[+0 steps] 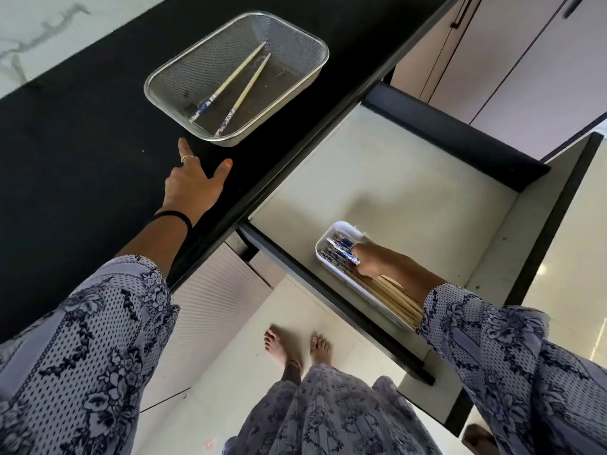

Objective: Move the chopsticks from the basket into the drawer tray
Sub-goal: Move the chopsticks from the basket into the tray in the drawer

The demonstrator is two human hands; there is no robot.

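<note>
Fine metal mesh basket (289,50) on a matt black counter (82,133); pale wooden chopsticks (241,68); smooth white plastic tray (323,262).

The person wore a loose lavender-grey garment printed with dark navy flowers and fine dots, its wide sleeves (82,339) ending partway along the forearms. The same floral cloth hung down in front over the legs. A thin black band (175,216) circled the left wrist, and a slim ring (188,157) sat on a finger of the left hand (193,185). The feet (299,348) were bare, toenails painted pink.
</note>
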